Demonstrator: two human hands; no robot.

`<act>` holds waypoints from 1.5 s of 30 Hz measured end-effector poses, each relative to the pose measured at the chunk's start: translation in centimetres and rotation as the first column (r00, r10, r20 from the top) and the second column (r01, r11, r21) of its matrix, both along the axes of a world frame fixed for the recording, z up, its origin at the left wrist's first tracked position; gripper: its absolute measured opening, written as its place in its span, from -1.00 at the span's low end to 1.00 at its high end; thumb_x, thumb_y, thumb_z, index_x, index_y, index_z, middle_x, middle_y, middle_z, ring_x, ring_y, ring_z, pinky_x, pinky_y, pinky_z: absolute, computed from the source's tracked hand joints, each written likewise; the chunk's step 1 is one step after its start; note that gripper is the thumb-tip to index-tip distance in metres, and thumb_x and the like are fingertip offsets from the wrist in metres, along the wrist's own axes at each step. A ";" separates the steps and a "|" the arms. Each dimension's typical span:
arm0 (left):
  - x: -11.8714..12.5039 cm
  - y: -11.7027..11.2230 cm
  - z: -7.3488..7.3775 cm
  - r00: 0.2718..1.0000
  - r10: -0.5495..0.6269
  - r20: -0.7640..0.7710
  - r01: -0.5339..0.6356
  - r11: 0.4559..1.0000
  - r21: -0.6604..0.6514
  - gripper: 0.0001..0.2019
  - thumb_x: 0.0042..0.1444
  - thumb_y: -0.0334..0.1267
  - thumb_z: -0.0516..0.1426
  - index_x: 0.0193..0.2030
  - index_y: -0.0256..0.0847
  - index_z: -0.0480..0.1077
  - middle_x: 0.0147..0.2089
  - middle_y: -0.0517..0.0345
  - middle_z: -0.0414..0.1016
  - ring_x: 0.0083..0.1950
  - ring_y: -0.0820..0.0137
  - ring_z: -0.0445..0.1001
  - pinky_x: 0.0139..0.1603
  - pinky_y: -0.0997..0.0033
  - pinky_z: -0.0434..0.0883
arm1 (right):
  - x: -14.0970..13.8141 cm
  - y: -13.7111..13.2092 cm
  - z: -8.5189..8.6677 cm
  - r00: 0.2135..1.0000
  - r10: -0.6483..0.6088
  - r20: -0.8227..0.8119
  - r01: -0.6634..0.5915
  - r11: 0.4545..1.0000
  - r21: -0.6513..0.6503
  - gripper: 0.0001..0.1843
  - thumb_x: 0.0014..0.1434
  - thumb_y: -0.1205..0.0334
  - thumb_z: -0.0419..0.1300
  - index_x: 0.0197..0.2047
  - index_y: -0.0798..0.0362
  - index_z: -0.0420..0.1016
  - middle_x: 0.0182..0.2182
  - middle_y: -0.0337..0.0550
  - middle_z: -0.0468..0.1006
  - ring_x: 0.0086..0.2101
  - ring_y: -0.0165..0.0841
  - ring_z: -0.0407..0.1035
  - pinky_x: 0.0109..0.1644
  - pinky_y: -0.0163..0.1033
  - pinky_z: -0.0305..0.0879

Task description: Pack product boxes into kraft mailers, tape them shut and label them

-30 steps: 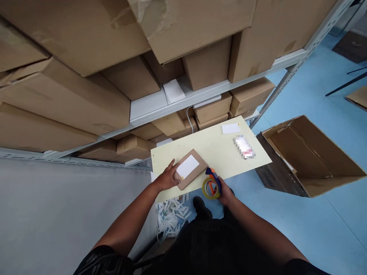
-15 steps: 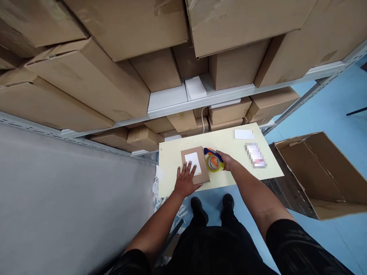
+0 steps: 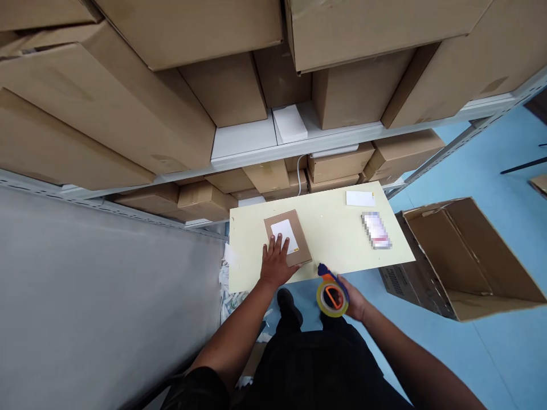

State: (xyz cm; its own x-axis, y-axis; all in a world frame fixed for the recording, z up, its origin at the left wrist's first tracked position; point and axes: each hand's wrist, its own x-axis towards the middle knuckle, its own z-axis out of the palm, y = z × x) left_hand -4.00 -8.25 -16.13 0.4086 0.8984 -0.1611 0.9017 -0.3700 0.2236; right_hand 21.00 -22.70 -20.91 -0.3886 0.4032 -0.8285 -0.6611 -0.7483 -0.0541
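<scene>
A small brown cardboard parcel (image 3: 294,228) with a white label lies on the pale yellow table (image 3: 333,233). My left hand (image 3: 276,262) lies flat on the parcel's near end with fingers spread. My right hand (image 3: 352,299) grips a tape dispenser (image 3: 331,293), blue and orange with a yellowish roll, held off the table's near edge above the blue floor.
A white card (image 3: 359,198) and a blurred item (image 3: 376,229) lie on the table's right part. An open cardboard carton (image 3: 465,256) stands on the floor at right. Shelves packed with brown boxes (image 3: 171,85) rise behind. White scraps (image 3: 228,285) litter the floor at left.
My right hand has pulled the tape dispenser back from beside the parcel to off the table's near edge. My left hand stays pressed on the parcel.
</scene>
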 end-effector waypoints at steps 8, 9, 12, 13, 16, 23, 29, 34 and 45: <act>2.4 -1.9 0.6 0.996 0.090 -0.029 -0.090 0.996 -0.011 0.04 0.18 0.32 0.12 0.59 -0.28 -0.13 0.63 -0.24 -0.37 0.61 -0.18 -0.39 0.47 -0.25 -0.01 | -5.6 2.4 -0.7 0.978 -0.207 -0.004 0.207 0.976 0.074 -0.45 0.39 -0.19 0.00 0.05 0.05 0.58 -0.08 -0.03 0.71 0.02 -0.12 0.57 0.19 0.04 0.43; 2.4 -2.4 0.8 0.995 0.091 -0.035 -0.092 0.996 -0.014 0.04 0.18 0.32 0.12 0.59 -0.29 -0.13 0.63 -0.25 -0.36 0.61 -0.20 -0.37 0.45 -0.25 0.02 | -5.1 3.8 -0.7 0.977 -0.211 0.001 0.210 0.974 0.087 -0.45 0.39 -0.19 -0.01 0.06 0.05 0.58 -0.08 -0.02 0.70 0.02 -0.13 0.57 0.18 0.04 0.44; 1.8 -3.3 1.3 0.994 0.090 -0.060 -0.092 0.995 -0.036 0.03 0.14 0.30 0.17 0.59 -0.22 -0.09 0.62 -0.23 -0.25 0.58 -0.26 -0.23 0.43 -0.26 0.06 | -2.5 8.5 -0.4 0.983 -0.178 0.045 0.173 0.980 0.093 -0.44 0.40 -0.19 -0.01 0.03 0.08 0.57 -0.15 0.00 0.71 -0.06 -0.13 0.59 0.13 0.03 0.48; 1.2 -3.1 1.4 0.994 0.084 -0.068 -0.087 0.995 -0.049 0.00 0.14 0.27 0.18 0.58 -0.18 -0.06 0.62 -0.20 -0.18 0.56 -0.27 -0.15 0.43 -0.26 0.06 | -1.5 10.3 -0.3 0.990 -0.128 0.053 0.123 0.988 0.090 -0.46 0.40 -0.17 0.01 0.02 0.11 0.56 -0.18 0.02 0.71 -0.10 -0.14 0.60 0.11 0.02 0.49; -1.4 -1.1 2.0 0.998 0.000 -0.071 -0.007 0.995 -0.099 -0.19 0.22 0.16 0.17 0.55 -0.01 0.07 0.57 -0.05 0.04 0.50 -0.22 0.05 0.46 -0.26 0.00 | 1.5 15.2 -0.1 0.991 0.043 0.129 -0.057 0.992 0.108 -0.53 0.37 -0.09 0.15 0.01 0.18 0.52 -0.27 0.03 0.71 -0.26 -0.17 0.61 0.00 0.02 0.55; -5.9 4.8 2.2 0.991 0.005 -0.135 -0.011 0.999 -0.041 0.11 -0.05 0.32 0.32 0.57 0.04 -0.01 0.63 -0.05 -0.21 0.60 -0.26 -0.36 0.47 -0.41 -0.19 | 3.8 20.4 0.6 0.943 0.261 0.205 -0.285 0.954 0.096 -0.57 0.32 -0.04 0.27 -0.01 0.19 0.52 -0.29 0.11 0.71 -0.32 -0.12 0.61 -0.17 0.04 0.60; -5.1 4.2 1.4 0.995 0.034 -0.096 -0.036 0.999 -0.023 0.10 -0.04 0.35 0.30 0.56 -0.04 0.02 0.63 -0.06 -0.24 0.61 -0.20 -0.39 0.46 -0.26 0.02 | 2.2 14.1 0.6 0.969 0.032 0.245 -0.061 0.992 0.113 -0.54 0.36 -0.09 0.19 0.02 0.16 0.56 -0.15 0.09 0.71 -0.19 -0.15 0.62 0.04 0.01 0.54; -3.5 3.8 0.7 0.988 0.142 -0.052 -0.143 0.990 0.001 0.10 0.00 0.37 0.27 0.56 -0.11 0.01 0.63 -0.13 -0.26 0.60 -0.24 -0.40 0.46 -0.29 0.01 | -2.0 3.2 -0.8 0.976 -0.128 0.176 0.120 0.991 0.056 -0.48 0.36 -0.17 0.12 0.05 0.09 0.58 -0.09 0.02 0.71 -0.02 -0.11 0.58 0.19 0.05 0.44; -2.9 -0.8 2.4 0.998 -0.043 -0.053 0.035 0.989 -0.142 -0.05 0.12 0.07 0.31 0.56 -0.07 0.00 0.57 -0.14 0.01 0.55 -0.22 -0.06 0.45 -0.16 0.14 | -2.5 14.1 -0.2 0.973 -0.170 0.154 0.155 0.983 0.100 -0.49 0.41 -0.13 0.03 0.01 0.12 0.56 -0.23 -0.03 0.71 -0.15 -0.19 0.61 0.07 -0.04 0.53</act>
